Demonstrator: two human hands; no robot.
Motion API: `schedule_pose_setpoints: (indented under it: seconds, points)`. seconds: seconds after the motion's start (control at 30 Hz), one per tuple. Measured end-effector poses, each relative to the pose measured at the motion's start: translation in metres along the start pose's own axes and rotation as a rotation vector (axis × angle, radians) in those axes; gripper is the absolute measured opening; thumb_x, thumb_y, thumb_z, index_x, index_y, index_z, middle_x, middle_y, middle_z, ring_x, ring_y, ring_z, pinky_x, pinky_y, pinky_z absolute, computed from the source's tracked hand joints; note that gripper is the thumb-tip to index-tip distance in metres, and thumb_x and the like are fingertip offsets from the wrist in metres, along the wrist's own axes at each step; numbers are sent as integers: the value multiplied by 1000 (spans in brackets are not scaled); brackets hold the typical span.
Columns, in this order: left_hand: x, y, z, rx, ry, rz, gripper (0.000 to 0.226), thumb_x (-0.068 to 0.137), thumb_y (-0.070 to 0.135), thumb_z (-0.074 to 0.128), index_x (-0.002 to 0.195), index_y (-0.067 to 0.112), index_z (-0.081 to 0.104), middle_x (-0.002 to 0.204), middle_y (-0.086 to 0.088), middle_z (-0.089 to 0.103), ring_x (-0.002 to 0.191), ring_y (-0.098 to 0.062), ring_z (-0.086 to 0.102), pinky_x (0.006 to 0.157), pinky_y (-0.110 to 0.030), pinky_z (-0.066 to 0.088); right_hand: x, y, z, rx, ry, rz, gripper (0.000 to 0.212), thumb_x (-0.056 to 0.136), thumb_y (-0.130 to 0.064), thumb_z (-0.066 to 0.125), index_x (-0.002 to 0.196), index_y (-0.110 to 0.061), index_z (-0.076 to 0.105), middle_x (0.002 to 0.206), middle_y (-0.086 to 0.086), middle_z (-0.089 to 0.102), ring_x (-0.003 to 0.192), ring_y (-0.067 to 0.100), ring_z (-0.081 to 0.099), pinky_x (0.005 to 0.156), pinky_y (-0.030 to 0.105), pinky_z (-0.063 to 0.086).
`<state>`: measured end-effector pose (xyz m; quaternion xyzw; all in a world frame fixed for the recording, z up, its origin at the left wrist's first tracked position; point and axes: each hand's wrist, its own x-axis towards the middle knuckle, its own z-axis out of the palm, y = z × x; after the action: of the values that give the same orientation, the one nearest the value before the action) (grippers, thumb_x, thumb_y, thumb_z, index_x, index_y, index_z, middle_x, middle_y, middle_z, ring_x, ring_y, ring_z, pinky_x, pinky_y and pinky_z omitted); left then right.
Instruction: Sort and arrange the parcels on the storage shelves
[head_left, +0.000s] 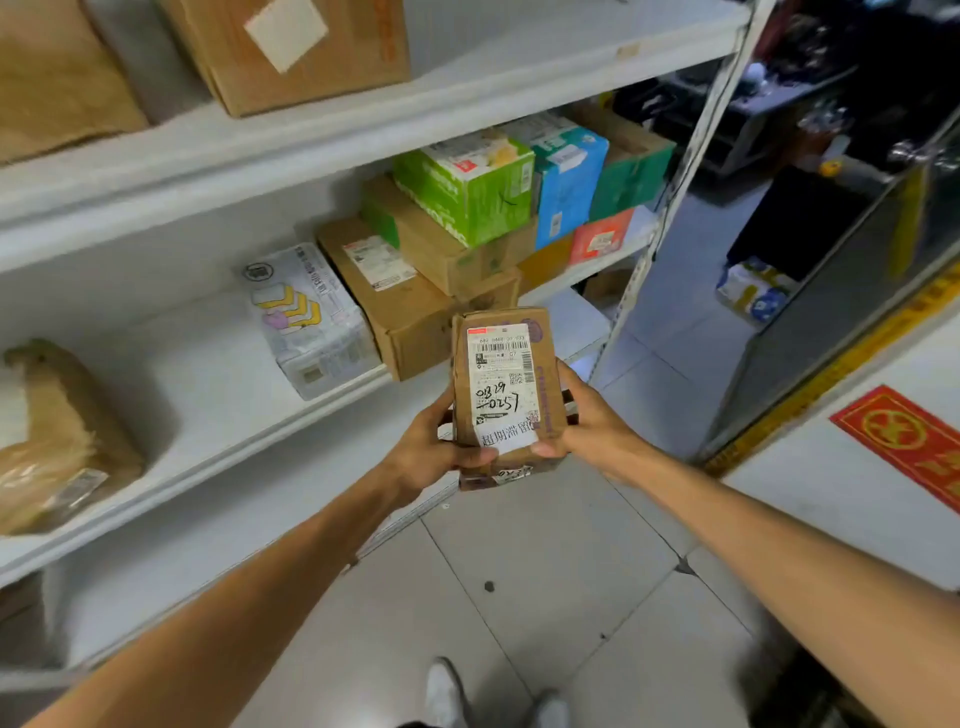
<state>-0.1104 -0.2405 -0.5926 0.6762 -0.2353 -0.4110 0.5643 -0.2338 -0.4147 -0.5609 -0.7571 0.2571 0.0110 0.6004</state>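
Note:
I hold a small brown cardboard parcel (506, 384) with a white shipping label in front of the middle shelf (223, 415). My left hand (434, 447) grips its left side and bottom edge. My right hand (587, 415) grips its right side, thumb on the front. A second small parcel (493, 475) seems to sit under it, mostly hidden. On the shelf lie a white plastic-wrapped parcel (306, 317), a brown carton (400, 296), and stacked green (467, 187) and blue (566, 176) boxes.
A tan bag parcel (57, 441) lies at the shelf's left end. Large cartons (291, 47) sit on the upper shelf. A metal upright (670, 208) ends the rack at right. Tiled floor (545, 571) lies below, with my shoes (447, 691) and a glass door (831, 312) on the right.

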Motion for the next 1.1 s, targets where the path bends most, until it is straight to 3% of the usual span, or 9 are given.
schedule_pose_setpoints:
  seconds: [0.2,0.37,0.5,0.6,0.7,0.83,0.9,1.0,1.1]
  points:
    - [66,27,86,118,-302,12,91,73,-4,77,145,33,38,125,6,61,119,-16,55,85,-33,56,-48,37,-73,101,326,104,87,72,14,71,131,-38,35,105,-10,56,101,13,57,73,24,55]
    - [110,39,188,199,-598,-28,92,77,-6,73,146,40,34,134,5,56,124,-17,52,87,-36,55,-111,79,-127,242,645,154,87,69,22,67,131,-30,36,104,-6,57,102,20,60,76,36,60]
    - [120,49,286,293,-807,-8,93,78,-11,68,149,36,31,137,1,56,127,-22,50,94,-42,50,-171,113,-166,322,881,236,100,66,23,69,147,-19,28,104,-1,55,107,30,61,76,41,60]
    - [121,54,358,361,-946,5,96,77,-11,70,151,34,27,140,1,53,129,-22,46,102,-50,44,-216,138,-191,326,1048,282,97,68,19,70,146,-20,29,107,-4,57,102,17,61,67,24,58]
    - [122,55,423,392,-1082,38,96,75,-13,69,151,30,28,137,0,55,129,-21,47,104,-47,44,-254,160,-213,352,1190,305,95,69,17,71,146,-16,28,104,-13,54,109,19,57,75,22,54]
    - [114,59,498,457,-1235,60,97,75,-14,68,151,31,29,138,0,55,129,-20,45,101,-46,47,-301,182,-233,389,1321,380,101,66,5,77,149,-17,24,123,-6,50,124,18,45,101,37,46]
    - [107,63,534,482,-1325,63,93,77,-15,66,150,30,29,136,1,55,124,-19,47,96,-44,51,-321,189,-242,421,1400,391,92,71,13,71,145,-17,26,111,-12,48,119,17,46,95,33,47]
    - [100,66,583,514,-1425,38,92,79,-14,65,151,28,27,134,2,56,117,-16,51,72,-23,55,-347,200,-256,466,1504,429,96,73,15,70,149,-20,23,108,-10,45,118,18,46,91,35,51]
    - [103,64,632,594,-1495,26,94,78,-7,69,151,32,26,136,2,57,122,-20,52,82,-30,53,-366,212,-273,502,1601,448,98,71,15,71,149,-21,23,104,-13,44,108,14,48,83,32,53]
